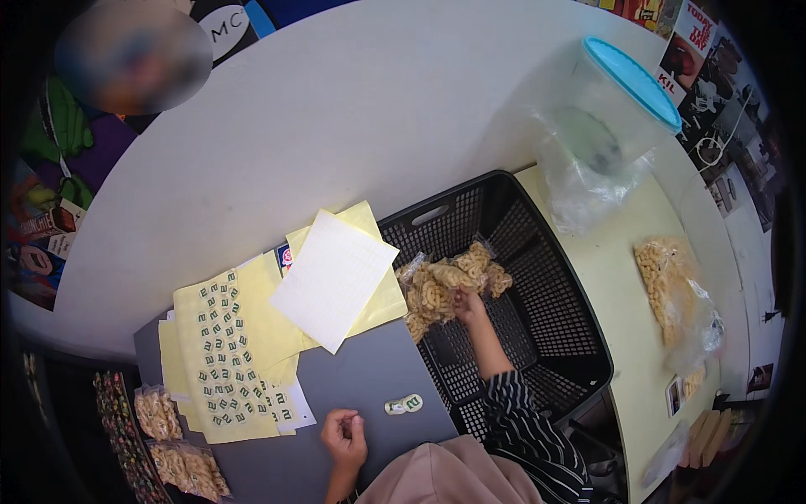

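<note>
While the right hand (467, 304) reaches down inside the black basket (550, 290), its fingers touch one of the clear bags of curled tan snacks (428, 298) heaped in the basket's left half; they are partly hidden, so I cannot tell whether they grip it or only rest against it. The left hand (344, 438) is to the left of the basket, above the grey surface (361, 374), its fingers folded into a loose fist. Between that hand and the basket lie two loose round stickers (403, 405) with green markings, overlapping slightly. Left of the basket and close to its rim, a plain white sheet (334, 281) lies over yellow backing paper (369, 227); farther left is a yellow sheet covered with round stickers (222, 361). Farthest left of the basket, at the surface's edge, are two more filled snack bags (185, 466). To the basket's right, the pale yellow surface (579, 269) carries a large bag of snacks (667, 286). Beyond the basket's far right corner stands a clear tub with a blue lid (604, 118), crumpled clear plastic (579, 181) beside it.
</note>
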Action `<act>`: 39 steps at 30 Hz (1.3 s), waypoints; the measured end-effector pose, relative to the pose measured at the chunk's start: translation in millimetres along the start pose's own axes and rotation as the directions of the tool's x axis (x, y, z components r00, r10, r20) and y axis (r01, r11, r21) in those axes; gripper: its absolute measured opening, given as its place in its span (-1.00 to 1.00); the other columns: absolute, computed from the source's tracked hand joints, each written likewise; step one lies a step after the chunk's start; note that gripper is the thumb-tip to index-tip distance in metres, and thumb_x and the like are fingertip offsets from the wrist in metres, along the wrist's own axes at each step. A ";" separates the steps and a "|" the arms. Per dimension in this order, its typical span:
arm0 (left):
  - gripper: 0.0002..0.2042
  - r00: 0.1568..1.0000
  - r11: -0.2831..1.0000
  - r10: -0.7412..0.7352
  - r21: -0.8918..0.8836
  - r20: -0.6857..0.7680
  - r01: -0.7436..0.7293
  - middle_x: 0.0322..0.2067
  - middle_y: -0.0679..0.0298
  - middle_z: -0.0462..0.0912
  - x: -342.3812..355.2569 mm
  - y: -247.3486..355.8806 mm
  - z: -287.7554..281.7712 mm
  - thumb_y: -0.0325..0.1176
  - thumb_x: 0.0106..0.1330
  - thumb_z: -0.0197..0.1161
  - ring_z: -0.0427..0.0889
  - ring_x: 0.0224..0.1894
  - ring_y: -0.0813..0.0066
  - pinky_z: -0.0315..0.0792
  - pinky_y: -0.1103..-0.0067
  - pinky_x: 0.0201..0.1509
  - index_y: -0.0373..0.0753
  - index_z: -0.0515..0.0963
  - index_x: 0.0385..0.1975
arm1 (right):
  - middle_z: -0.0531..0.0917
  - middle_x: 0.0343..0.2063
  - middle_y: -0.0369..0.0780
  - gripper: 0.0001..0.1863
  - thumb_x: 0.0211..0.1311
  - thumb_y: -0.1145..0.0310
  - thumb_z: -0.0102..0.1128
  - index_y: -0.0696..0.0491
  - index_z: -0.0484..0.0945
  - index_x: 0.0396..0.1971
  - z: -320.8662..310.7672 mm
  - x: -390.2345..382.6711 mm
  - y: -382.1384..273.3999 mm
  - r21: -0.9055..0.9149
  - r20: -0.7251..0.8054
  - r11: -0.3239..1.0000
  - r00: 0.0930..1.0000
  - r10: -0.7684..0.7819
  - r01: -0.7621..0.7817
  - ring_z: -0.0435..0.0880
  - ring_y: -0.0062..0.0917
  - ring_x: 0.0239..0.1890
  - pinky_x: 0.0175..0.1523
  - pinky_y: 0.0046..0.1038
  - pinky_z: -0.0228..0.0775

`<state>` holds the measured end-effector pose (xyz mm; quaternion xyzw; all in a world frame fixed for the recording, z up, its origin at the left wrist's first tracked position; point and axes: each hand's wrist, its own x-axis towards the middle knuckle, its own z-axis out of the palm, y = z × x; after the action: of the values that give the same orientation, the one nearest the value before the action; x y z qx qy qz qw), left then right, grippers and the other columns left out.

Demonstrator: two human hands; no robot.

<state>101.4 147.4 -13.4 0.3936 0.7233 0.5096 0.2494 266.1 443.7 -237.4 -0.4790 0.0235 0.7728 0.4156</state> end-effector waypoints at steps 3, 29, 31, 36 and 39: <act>-0.94 0.999 1.000 0.000 -0.009 0.041 0.000 -0.54 0.29 0.41 -2.9 -0.7 -2.8 -0.51 0.19 0.03 0.41 -0.52 0.66 0.28 0.75 -0.47 -0.34 0.35 -0.39 | 0.34 -0.71 -0.38 -0.89 0.13 0.36 0.01 0.00 0.37 -0.54 -17.8 -56.9 -21.4 0.003 0.016 0.998 0.998 -0.059 0.059 0.26 -0.66 -0.63 -0.50 -0.60 0.06; -0.57 0.845 0.826 0.086 -0.512 0.528 0.236 -0.09 0.21 0.41 -36.4 -23.6 -210.5 -0.30 0.22 0.12 0.39 -0.07 0.57 0.31 0.60 0.00 -0.36 0.23 0.01 | 0.60 -0.53 -0.17 -0.75 -0.10 0.61 0.17 0.14 0.59 -0.32 150.2 -415.2 216.7 -0.290 0.947 -0.014 0.285 -0.145 0.957 0.55 -0.52 -0.53 -0.39 -0.59 0.36; -0.62 0.867 0.805 0.033 -0.527 0.497 0.272 -0.15 0.22 0.45 -39.1 -36.3 -225.3 -0.32 0.20 0.14 0.43 -0.14 0.59 0.34 0.62 -0.05 -0.37 0.29 -0.05 | 0.61 -0.53 -0.17 -0.75 -0.13 0.57 0.23 0.14 0.59 -0.33 153.4 -417.1 242.4 -0.277 0.945 0.004 0.273 -0.183 0.961 0.55 -0.53 -0.56 -0.41 -0.58 0.36; -0.71 0.897 0.856 0.012 -0.468 0.443 0.219 -0.23 0.22 0.51 -53.4 -60.5 -252.9 -0.40 0.15 0.17 0.48 -0.20 0.60 0.38 0.63 -0.11 -0.37 0.38 -0.15 | 0.62 -0.52 -0.16 -0.75 -0.13 0.52 0.27 0.13 0.59 -0.34 150.7 -421.0 268.2 -0.292 0.951 -0.009 0.289 -0.111 0.956 0.58 -0.53 -0.51 -0.40 -0.58 0.36; -0.76 0.942 0.846 0.025 -0.509 0.335 0.159 -0.28 0.25 0.53 -61.2 -63.7 -257.7 -0.43 0.12 0.18 0.48 -0.24 0.62 0.38 0.66 -0.15 -0.36 0.42 -0.23 | 0.63 -0.53 -0.17 -0.75 -0.13 0.50 0.28 0.13 0.59 -0.33 151.4 -423.6 275.4 -0.309 0.950 0.014 0.310 -0.042 0.951 0.59 -0.54 -0.49 -0.39 -0.58 0.36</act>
<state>-80.5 -53.2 16.4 0.3631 0.5166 0.6068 0.4828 56.7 66.9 66.5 -0.2086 -0.7909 0.4831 0.3124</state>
